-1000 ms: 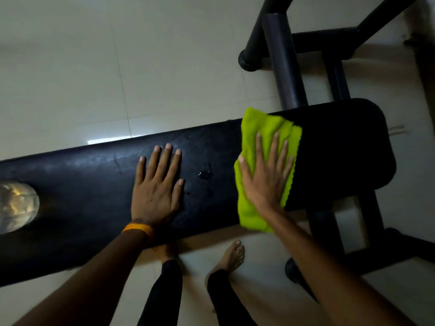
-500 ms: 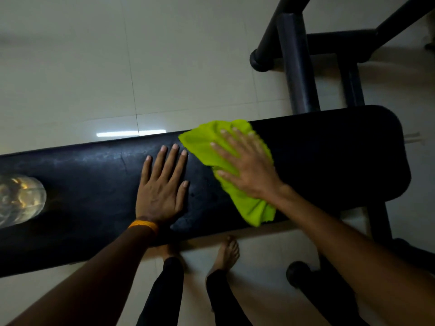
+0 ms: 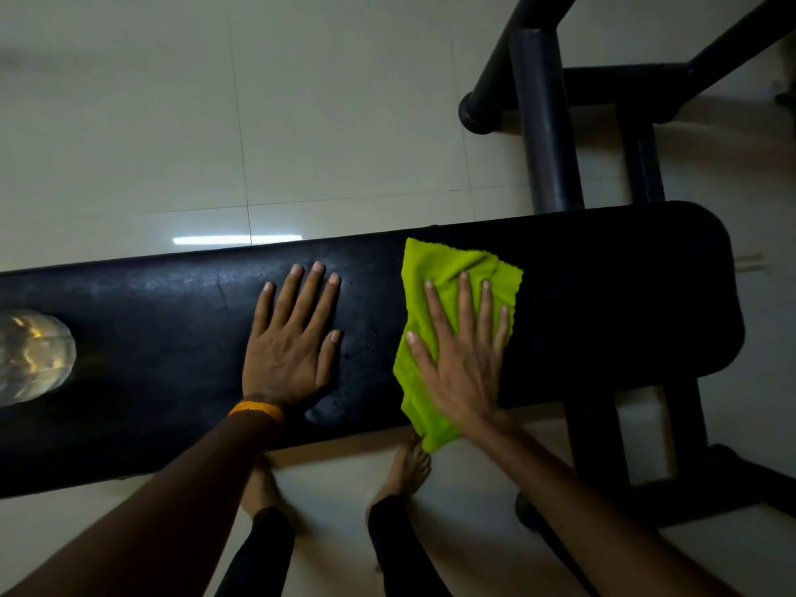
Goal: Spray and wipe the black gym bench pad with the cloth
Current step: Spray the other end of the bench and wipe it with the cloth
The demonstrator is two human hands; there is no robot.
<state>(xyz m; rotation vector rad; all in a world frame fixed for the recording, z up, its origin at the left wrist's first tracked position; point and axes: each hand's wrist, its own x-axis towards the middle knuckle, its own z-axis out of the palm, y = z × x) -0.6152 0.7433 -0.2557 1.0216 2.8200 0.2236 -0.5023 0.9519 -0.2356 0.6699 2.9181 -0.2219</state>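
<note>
Cloth (image 3: 456,269) is pinned flat on the pad (image 3: 603,295) by the right hand (image 3: 461,359), fingers spread; left hand (image 3: 288,351) is laid flat, empty.

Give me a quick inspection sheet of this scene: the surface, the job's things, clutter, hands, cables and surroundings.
Surface: black pad, scuffed, with a damp sheen near the front edge.
Job's things: green cloth lies crumpled on the pad, one corner hanging over the front edge; clear bottle stands on the pad's left end.
Clutter: nothing seen.
Hands: left hand flat on the bare pad, orange band on its wrist; right hand flat on the cloth, fingers spread.
Cables: nothing seen.
Surroundings: pale tiled floor, dark frame, bare feet below.
</note>
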